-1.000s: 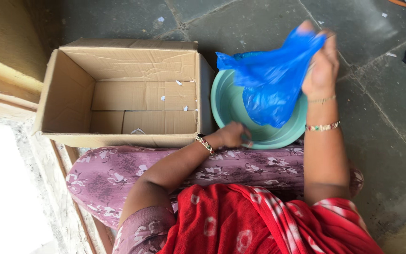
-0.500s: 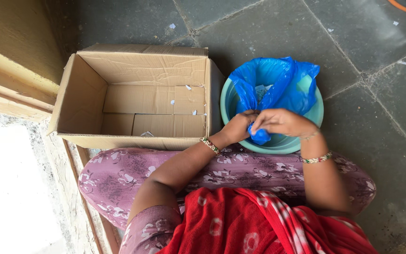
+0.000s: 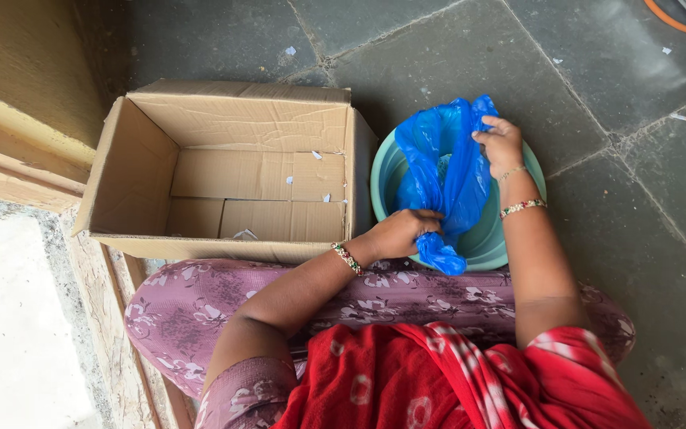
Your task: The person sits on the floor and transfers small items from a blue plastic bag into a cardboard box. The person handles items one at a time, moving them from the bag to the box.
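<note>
From the head view, your left hand point(image 3: 397, 233) clenches the blue plastic bag point(image 3: 442, 179) at its lower end while your right hand point(image 3: 500, 144) pinches its top edge, stretching it over the green basin point(image 3: 495, 242). Beside it, the cardboard box point(image 3: 232, 171) holds only paper scraps.

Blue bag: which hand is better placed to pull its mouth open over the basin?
Right, probably. The right hand grips the blue bag at its top edge above the basin; the left hand pinches the bunched lower end.

open cardboard box point(image 3: 224, 171), grey stone floor point(image 3: 438, 56), orange hose point(image 3: 672, 22)
</note>
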